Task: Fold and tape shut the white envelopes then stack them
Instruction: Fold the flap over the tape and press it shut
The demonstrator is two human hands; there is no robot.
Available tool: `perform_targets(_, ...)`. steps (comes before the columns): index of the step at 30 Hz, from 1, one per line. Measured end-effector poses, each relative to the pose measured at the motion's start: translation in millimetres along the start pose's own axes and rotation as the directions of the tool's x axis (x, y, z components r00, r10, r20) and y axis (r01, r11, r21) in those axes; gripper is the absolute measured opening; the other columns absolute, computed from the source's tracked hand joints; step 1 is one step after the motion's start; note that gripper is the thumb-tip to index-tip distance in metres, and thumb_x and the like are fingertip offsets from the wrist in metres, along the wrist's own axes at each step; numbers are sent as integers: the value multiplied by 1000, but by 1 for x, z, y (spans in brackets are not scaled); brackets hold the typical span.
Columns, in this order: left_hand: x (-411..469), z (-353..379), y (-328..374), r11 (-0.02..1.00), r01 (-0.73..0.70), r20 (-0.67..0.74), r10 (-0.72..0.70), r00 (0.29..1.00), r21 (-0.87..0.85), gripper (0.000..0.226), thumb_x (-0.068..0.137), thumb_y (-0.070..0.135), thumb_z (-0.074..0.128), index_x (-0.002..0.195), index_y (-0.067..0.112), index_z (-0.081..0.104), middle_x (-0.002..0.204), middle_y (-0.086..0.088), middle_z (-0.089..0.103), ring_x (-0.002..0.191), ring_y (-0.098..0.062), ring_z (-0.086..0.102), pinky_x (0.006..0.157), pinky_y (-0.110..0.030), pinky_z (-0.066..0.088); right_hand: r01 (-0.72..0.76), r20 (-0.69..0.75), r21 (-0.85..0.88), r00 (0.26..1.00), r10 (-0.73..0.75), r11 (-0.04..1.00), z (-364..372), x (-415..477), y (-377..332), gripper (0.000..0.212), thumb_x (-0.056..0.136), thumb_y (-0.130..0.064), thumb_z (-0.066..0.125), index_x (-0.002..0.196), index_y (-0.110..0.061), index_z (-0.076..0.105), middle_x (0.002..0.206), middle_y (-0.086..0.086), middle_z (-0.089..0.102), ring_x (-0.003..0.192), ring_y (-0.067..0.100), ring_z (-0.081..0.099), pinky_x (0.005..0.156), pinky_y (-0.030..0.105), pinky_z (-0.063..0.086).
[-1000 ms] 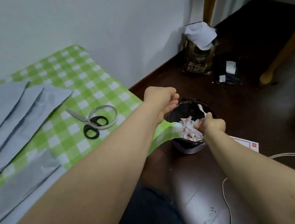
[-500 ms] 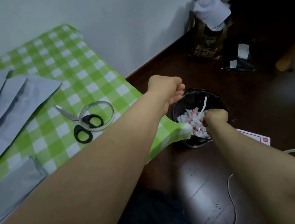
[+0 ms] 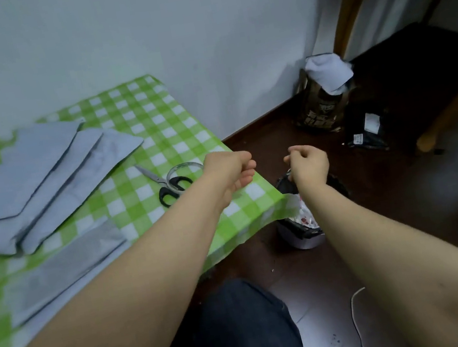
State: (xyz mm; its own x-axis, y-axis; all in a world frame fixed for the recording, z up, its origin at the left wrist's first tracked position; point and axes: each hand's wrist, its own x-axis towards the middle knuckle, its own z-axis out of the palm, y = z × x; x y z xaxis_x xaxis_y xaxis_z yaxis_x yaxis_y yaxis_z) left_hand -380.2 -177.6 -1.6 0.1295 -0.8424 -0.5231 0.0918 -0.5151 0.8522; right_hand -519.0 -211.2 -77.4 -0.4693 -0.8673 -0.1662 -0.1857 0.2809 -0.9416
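- Head view, hands: the left hand point(image 3: 230, 173) hovers over the near corner of the table point(image 3: 150, 116), fingers curled under toward the palm, with nothing seen in them.
- The right hand point(image 3: 308, 164) hangs above the waste bin point(image 3: 302, 238) on the floor, fingers also curled. Its thumb and forefinger sit close together, but whether a scrap is pinched there cannot be told.
- Head view, task things: three white envelopes point(image 3: 38, 173) lie fanned and overlapping at the far left of the checked cloth, flaps open and unsealed.
- Nearer the person, more envelopes point(image 3: 64, 269) lie partly under the left forearm (one looks greyer, perhaps folded already).
- The tape roll point(image 3: 189, 166) and scissors point(image 3: 162, 183) lie just beyond the left hand. The clear ring overlaps the black handles.
- The bin holds paper scraps point(image 3: 302, 215) with red print and stands against the hanging edge of the cloth.
- What could go wrong: the forearm crosses the near envelopes, so drawing the arm back carelessly would likely drag or crease them.
- The ring lies over the scissor handles, so lifting the roll may snag the scissors and shove them toward the corner, with the bin right below.
- If a sticky scrap does cling to the right fingers, it could be carried onto the next envelope.
- The cloth overhangs the corner, and a tug on it would shift everything lying on top.
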Motion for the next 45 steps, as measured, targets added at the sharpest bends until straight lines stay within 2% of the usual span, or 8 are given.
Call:
perform_targets(7,-55,-74,-11,997,-72,-103,68,992,-31,8,89,2,56,85,8,60,70,-5,60,56,-11,52,46,-14,46,195,258,-4,948,-188,981,37,-78,-47,19,85,-10,50,90,-14,69,67,-5,65,34,5,46,48,24,44)
perform_targets(15,-100,-199,-49,982,-173,-357,191,914,81,14,86,-3,58,93,7,63,72,-4,61,59,-12,55,51,-16,48,199,663,-81,742,-96,977,105,-168,-69,16,84,-2,54,93,-5,67,69,3,63,40,7,52,37,17,31)
perform_targets(22,-128,-271,-83,974,-31,-444,-74,893,-223,9,88,3,54,83,-3,59,63,-13,64,37,-13,59,41,-19,50,179,703,-238,710,42,955,143,-193,-72,17,86,-4,53,70,-4,59,83,18,67,41,17,47,37,19,30)
perform_targets(26,-142,-286,-96,925,86,-308,-210,928,-369,18,90,4,45,89,-8,59,65,-19,69,48,-23,67,43,-22,54,128,724,-198,688,57,972,143,-200,-76,19,75,3,70,90,-6,62,62,11,53,30,11,36,32,15,25)
perform_targets(30,-148,-294,-106,867,108,-243,-253,936,-487,25,91,5,40,97,-14,55,84,-29,65,61,-33,68,46,-29,57,94,767,-174,638,75,980,143,-201,-75,39,74,8,70,108,-8,60,58,4,48,29,7,33,33,16,26)
perform_targets(35,-153,-300,-110,802,111,-206,-281,937,-587,43,99,20,28,116,-16,46,95,-33,58,78,-41,61,40,-29,54,29,799,-146,593,101,989,135,-201,-71,19,80,11,61,83,-8,63,68,5,61,55,14,55,45,21,40)
perform_targets(40,-153,-304,-117,768,136,-195,-323,926,-626,70,99,50,24,120,-13,46,109,-30,58,77,-42,64,32,-19,45,-37,829,-142,542,139,989,120,-203,-69,32,82,16,35,71,3,62,80,17,65,68,23,64,51,30,56)
perform_targets(45,-153,-300,-123,813,143,-237,-325,916,-564,62,98,47,36,116,-10,48,99,-24,62,59,-34,68,28,-14,37,-125,758,-153,621,197,980,113,-207,-68,11,88,-4,51,88,1,61,82,9,60,64,21,57,48,26,49)
